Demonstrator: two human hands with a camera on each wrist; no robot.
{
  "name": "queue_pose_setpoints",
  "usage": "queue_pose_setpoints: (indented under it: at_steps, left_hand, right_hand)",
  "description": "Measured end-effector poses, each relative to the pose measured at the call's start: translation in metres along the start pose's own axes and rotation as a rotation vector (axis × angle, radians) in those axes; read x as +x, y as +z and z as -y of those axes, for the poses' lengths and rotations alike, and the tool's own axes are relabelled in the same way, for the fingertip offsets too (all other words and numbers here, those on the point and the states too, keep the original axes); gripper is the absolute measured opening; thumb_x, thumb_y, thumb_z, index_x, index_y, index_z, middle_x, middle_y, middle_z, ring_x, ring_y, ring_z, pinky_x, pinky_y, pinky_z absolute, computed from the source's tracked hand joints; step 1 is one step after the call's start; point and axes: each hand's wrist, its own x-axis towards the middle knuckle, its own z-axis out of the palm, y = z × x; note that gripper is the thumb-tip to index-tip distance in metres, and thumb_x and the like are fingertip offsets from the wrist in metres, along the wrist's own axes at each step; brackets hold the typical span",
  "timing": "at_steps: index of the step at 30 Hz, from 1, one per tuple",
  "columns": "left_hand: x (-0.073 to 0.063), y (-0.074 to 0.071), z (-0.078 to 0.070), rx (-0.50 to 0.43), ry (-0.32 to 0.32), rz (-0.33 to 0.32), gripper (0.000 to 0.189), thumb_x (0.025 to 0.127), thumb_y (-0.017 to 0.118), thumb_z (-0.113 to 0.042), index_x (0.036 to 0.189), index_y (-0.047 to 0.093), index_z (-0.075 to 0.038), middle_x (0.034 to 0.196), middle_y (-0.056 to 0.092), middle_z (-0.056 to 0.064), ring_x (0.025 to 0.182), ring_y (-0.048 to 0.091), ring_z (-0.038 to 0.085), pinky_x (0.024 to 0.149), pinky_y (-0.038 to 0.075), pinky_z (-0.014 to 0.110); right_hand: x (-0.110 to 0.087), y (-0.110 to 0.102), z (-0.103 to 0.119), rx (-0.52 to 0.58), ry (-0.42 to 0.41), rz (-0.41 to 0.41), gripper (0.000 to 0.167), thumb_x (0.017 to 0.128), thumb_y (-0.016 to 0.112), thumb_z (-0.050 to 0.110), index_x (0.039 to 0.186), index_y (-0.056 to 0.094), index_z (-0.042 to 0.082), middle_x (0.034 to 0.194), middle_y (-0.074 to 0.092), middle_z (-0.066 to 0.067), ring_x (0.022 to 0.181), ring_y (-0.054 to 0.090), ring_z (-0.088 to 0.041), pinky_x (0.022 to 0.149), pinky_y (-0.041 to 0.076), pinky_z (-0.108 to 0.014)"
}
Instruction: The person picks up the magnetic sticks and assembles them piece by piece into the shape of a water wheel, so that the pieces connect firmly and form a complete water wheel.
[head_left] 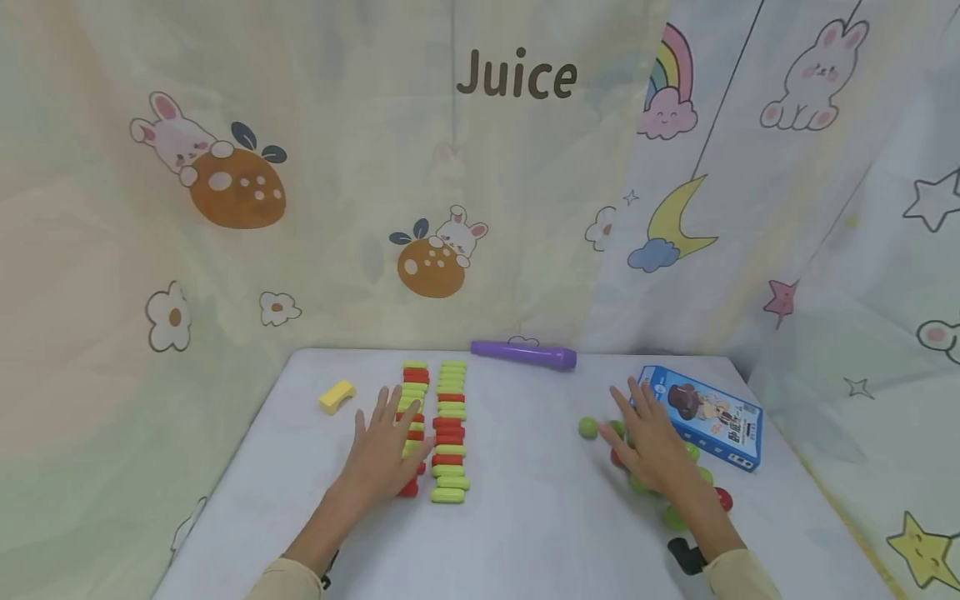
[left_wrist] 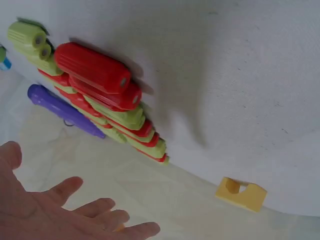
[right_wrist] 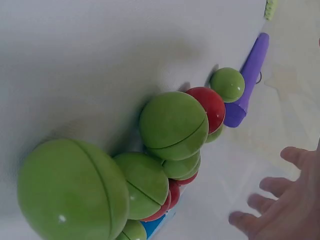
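Two columns of small ribbed sticks, red and yellow-green, lie on the white table; the right column [head_left: 450, 450] is in plain sight. My left hand [head_left: 382, 454] is spread above the left column [head_left: 416, 377], partly hiding it; the left wrist view shows its fingers apart from the sticks. My right hand [head_left: 656, 454], fingers spread, is over a cluster of green and red balls, covering some. A green ball [head_left: 588, 427] lies left of it, a red ball [head_left: 723, 499] to its right. In the right wrist view, the fingers [right_wrist: 275, 186] hold nothing.
A purple torch-shaped stick [head_left: 525, 354] lies along the table's back edge. At the left is a yellow arched block [head_left: 337, 397]. A blue printed box [head_left: 708, 417] lies at the right, beyond the balls. A printed curtain [head_left: 337, 275] hangs behind the table.
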Motion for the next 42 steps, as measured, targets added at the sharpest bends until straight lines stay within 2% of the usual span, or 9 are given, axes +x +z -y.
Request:
queue_pose_setpoints:
  at_steps: [4, 7, 11, 17, 20, 25, 32, 37, 42]
  left_hand:
    - [-0.012, 0.001, -0.017, 0.007, 0.129, -0.096, 0.062, 0.097, 0.080, -0.039, 0.145, 0.065, -0.003, 0.162, 0.046, 0.024, 0.153, 0.040, 0.044, 0.117, 0.041, 0.067]
    - [-0.025, 0.003, -0.033, -0.002, 0.249, -0.150, 0.047, 0.088, 0.092, -0.030, 0.124, 0.076, -0.006, 0.131, 0.068, 0.012, 0.121, 0.064, 0.028, 0.098, 0.058, 0.046]
    - [-0.037, 0.009, -0.048, -0.012, 0.325, -0.096, 0.034, 0.079, 0.099, -0.019, 0.107, 0.081, -0.010, 0.098, 0.073, -0.001, 0.090, 0.065, 0.015, 0.078, 0.057, 0.031]
    - [-0.044, 0.021, -0.054, 0.096, 0.297, 0.041, 0.035, 0.081, 0.097, -0.021, 0.110, 0.082, -0.011, 0.097, 0.074, 0.001, 0.087, 0.064, 0.015, 0.073, 0.053, 0.027]
    - [-0.045, 0.025, -0.056, 0.141, 0.292, 0.059, 0.037, 0.080, 0.097, -0.022, 0.112, 0.082, -0.011, 0.099, 0.074, 0.002, 0.088, 0.063, 0.016, 0.074, 0.055, 0.027]
    - [-0.045, 0.031, -0.058, 0.147, 0.278, 0.074, 0.041, 0.079, 0.098, -0.022, 0.114, 0.081, -0.011, 0.102, 0.071, 0.003, 0.092, 0.062, 0.016, 0.076, 0.057, 0.027]
    - [-0.044, 0.033, -0.060, 0.151, 0.223, 0.096, 0.037, 0.079, 0.098, -0.020, 0.109, 0.082, -0.004, 0.101, 0.069, 0.007, 0.088, 0.060, 0.015, 0.079, 0.060, 0.026]
    - [-0.047, 0.037, -0.071, 0.133, 0.239, 0.135, 0.029, 0.081, 0.096, -0.014, 0.106, 0.083, -0.004, 0.099, 0.067, 0.005, 0.090, 0.060, 0.015, 0.081, 0.060, 0.027]
    - [-0.035, 0.046, -0.106, 0.111, 0.233, 0.230, 0.023, 0.086, 0.093, -0.016, 0.106, 0.084, -0.010, 0.104, 0.072, 0.004, 0.100, 0.067, 0.018, 0.088, 0.062, 0.030]
  right_hand:
    - [-0.003, -0.002, 0.001, 0.057, 0.021, -0.015, 0.067, 0.109, 0.063, 0.043, 0.162, 0.046, 0.005, 0.165, 0.042, -0.029, 0.151, 0.038, -0.055, 0.117, 0.035, -0.074]
    - [-0.001, -0.003, 0.004, 0.096, 0.002, -0.021, 0.057, 0.104, 0.073, 0.027, 0.153, 0.057, 0.004, 0.153, 0.057, -0.025, 0.143, 0.049, -0.051, 0.113, 0.042, -0.070]
    - [0.010, -0.004, 0.009, 0.126, -0.030, 0.002, 0.047, 0.099, 0.077, 0.012, 0.144, 0.065, 0.001, 0.145, 0.064, -0.024, 0.139, 0.055, -0.049, 0.113, 0.044, -0.068]
    - [0.028, 0.004, 0.010, 0.199, -0.043, 0.129, 0.041, 0.097, 0.076, 0.004, 0.137, 0.068, -0.002, 0.140, 0.067, -0.024, 0.135, 0.059, -0.047, 0.111, 0.048, -0.064]
    - [0.033, 0.010, 0.007, 0.208, -0.072, 0.157, 0.038, 0.094, 0.078, -0.001, 0.131, 0.071, -0.005, 0.132, 0.071, -0.024, 0.129, 0.063, -0.046, 0.108, 0.050, -0.062]
    - [0.036, 0.016, 0.007, 0.187, -0.053, 0.204, 0.037, 0.092, 0.081, -0.003, 0.128, 0.073, -0.005, 0.127, 0.073, -0.021, 0.124, 0.065, -0.044, 0.107, 0.052, -0.060]
    - [0.032, 0.024, 0.031, 0.189, -0.095, 0.273, 0.027, 0.090, 0.083, -0.001, 0.117, 0.079, 0.000, 0.112, 0.074, -0.010, 0.111, 0.068, -0.032, 0.099, 0.059, -0.049]
    - [0.019, 0.031, 0.051, 0.386, -0.184, 0.275, 0.027, 0.088, 0.083, -0.003, 0.115, 0.078, 0.000, 0.109, 0.076, -0.006, 0.104, 0.072, -0.028, 0.093, 0.062, -0.043]
    - [0.008, 0.043, 0.061, 0.590, -0.189, 0.260, 0.028, 0.088, 0.084, -0.002, 0.115, 0.078, 0.000, 0.111, 0.079, -0.008, 0.106, 0.075, -0.027, 0.092, 0.062, -0.038]
